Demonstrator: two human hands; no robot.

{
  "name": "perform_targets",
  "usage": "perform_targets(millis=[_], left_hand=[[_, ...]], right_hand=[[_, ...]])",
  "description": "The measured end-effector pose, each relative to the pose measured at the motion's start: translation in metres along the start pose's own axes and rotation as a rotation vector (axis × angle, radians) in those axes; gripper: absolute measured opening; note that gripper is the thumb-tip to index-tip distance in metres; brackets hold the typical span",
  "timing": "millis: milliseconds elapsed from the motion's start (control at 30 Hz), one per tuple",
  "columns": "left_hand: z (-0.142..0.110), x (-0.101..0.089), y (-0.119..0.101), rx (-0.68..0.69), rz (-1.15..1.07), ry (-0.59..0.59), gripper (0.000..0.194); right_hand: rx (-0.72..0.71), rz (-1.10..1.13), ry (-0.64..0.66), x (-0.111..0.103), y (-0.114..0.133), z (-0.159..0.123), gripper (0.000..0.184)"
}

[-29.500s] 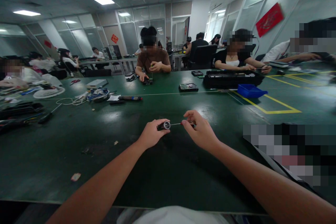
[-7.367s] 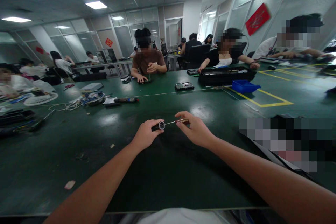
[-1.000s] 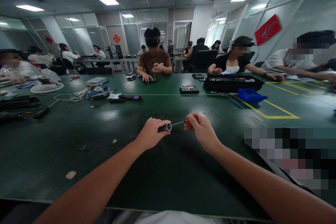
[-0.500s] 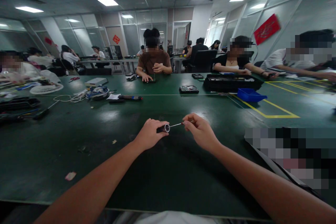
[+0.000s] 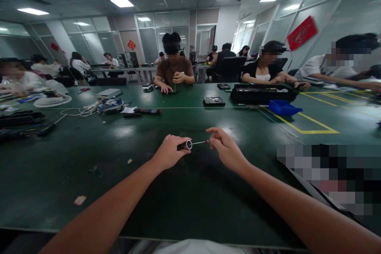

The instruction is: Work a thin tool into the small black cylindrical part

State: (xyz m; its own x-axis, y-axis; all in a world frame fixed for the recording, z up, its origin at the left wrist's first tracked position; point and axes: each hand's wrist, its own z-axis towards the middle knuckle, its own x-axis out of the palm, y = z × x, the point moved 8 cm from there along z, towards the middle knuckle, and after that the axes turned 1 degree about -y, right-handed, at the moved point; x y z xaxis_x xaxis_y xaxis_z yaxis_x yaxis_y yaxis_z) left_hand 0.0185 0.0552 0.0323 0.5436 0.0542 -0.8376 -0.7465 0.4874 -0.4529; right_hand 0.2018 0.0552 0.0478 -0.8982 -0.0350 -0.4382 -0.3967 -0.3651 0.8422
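Note:
My left hand [image 5: 170,151] is closed around a dark cylinder [image 5: 188,145] whose open, pale-rimmed end faces right. Most of the cylinder's body is hidden by the fingers. A thin screwdriver [image 5: 199,143] with a metal shaft and a reddish handle end points left, its tip at or inside the rim; I cannot tell how deep. The screwdriver's handle is pinched between the thumb and fingers of my right hand [image 5: 224,147], with the index finger stretched out above. Both hands are just over the green table [image 5: 190,210].
A hard drive [image 5: 214,101], a long black housing [image 5: 263,93] and a blue tray [image 5: 284,107] lie farther back. To the left are a bundle of cables [image 5: 110,106], a pen-like tool [image 5: 148,111] and a white fan grille [image 5: 52,101]. Several people sit around the tables.
My right index finger has lifted and straightened away from the screwdriver handle, while the thumb stays at it. My left hand and the cylinder have barely moved.

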Motion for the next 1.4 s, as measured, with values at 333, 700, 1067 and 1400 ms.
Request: perform_targets(millis=[333,700,1067,1400], left_hand=[[0.0,0.0,0.002,0.003,-0.017,-0.01,0.038],[0.0,0.003,0.001,-0.003,-0.02,0.008,0.039],[0.0,0.003,0.002,-0.005,-0.034,0.008,0.039],[-0.001,0.0,0.001,-0.064,-0.05,0.005,0.036]], right_hand=[[-0.015,-0.035,0.035,0.003,0.002,0.0,0.03],[-0.013,-0.077,0.089,0.006,-0.001,0.001,0.026],[-0.023,-0.093,0.067,0.001,0.006,0.0,0.023],[-0.007,0.144,-0.041,-0.002,0.003,0.003,0.018]])
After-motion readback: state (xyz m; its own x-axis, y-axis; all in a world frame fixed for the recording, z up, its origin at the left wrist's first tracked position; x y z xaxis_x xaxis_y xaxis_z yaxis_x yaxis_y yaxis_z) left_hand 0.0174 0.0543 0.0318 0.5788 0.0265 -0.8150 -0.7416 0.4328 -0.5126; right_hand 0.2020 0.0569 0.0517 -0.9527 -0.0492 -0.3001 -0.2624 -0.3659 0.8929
